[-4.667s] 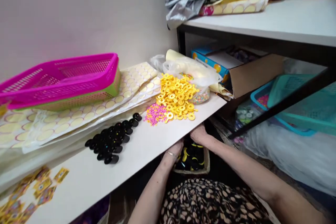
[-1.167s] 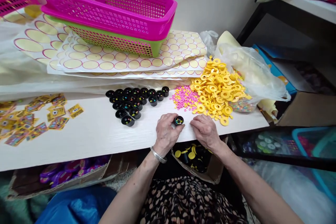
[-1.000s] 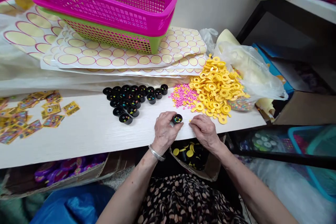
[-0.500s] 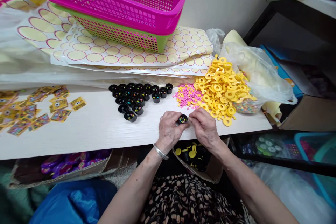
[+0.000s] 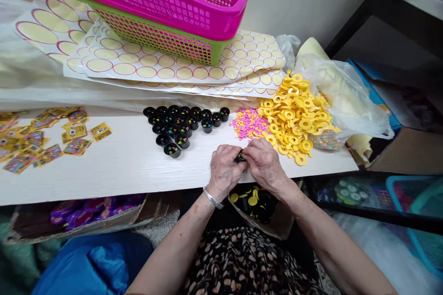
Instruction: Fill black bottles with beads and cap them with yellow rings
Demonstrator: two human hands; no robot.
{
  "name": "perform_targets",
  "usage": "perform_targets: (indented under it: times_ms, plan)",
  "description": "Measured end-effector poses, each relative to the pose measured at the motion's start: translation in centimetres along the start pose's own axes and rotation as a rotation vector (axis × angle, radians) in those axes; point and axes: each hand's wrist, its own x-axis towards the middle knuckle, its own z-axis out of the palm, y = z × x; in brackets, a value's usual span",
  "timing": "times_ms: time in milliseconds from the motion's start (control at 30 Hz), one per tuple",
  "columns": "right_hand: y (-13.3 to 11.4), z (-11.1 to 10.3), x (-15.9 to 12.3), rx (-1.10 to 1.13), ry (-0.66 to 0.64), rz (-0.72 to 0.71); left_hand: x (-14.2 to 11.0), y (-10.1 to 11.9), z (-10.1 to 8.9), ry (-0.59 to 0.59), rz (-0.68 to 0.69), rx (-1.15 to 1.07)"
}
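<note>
A small round black cup point(image 5: 240, 156) is gripped by my left hand point(image 5: 222, 169) just above the table's front edge. My right hand point(image 5: 265, 164) is closed in a pinch, its fingertips over the cup's opening; whatever they hold is hidden. The fingers cover most of the cup. Several more black cups point(image 5: 172, 129) with coloured bits inside stand grouped to the left. Beyond my hands lies a heap of tiny pink and yellow pieces point(image 5: 246, 122). Beside it, a pile of yellow ring-shaped plastic parts point(image 5: 293, 113) spreads behind my right hand.
Stacked pink point(image 5: 221, 22) and green baskets point(image 5: 217, 53) rest on sticker sheets point(image 5: 124, 69) at the back. Small printed cards point(image 5: 48, 154) lie at left, a clear plastic bag point(image 5: 349, 92) at right. Below the edge are a box of black and yellow parts point(image 5: 252, 203) and a box of purple items point(image 5: 79, 216).
My right hand has moved left, bringing its pinched fingertips from beside the cup onto its opening. My left hand keeps hold of the cup. The view has shifted slightly.
</note>
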Motion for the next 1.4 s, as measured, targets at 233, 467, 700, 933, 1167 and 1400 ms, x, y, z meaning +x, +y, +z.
perform_targets:
  times_ms: [233, 467, 700, 933, 1167, 1400]
  plan:
    - [-0.4, -0.2, 0.5, -0.077, -0.04, 0.027, 0.1, 0.0, 0.1, 0.0, -0.012, 0.002]
    - [0.5, -0.3, -0.5, 0.497, 0.045, 0.154, 0.1, 0.0, 0.1, -0.003, 0.012, 0.015]
    - [5.0, -1.8, -1.3, 0.083, 0.276, 0.228, 0.1, -0.6, 0.4, 0.042, -0.015, -0.017]
    - [6.8, -2.3, -0.7, -0.237, -0.014, 0.106, 0.3, -0.4, 0.2, 0.021, -0.018, -0.046]
    - [6.1, -2.1, -0.7, 0.047, 0.293, 0.135, 0.6, -0.7, 0.6, 0.042, -0.013, -0.078]
    - [1.2, -1.8, -1.0, 0.355, 0.194, 0.082, -0.3, -0.8, -0.4, 0.395, -0.171, -0.798]
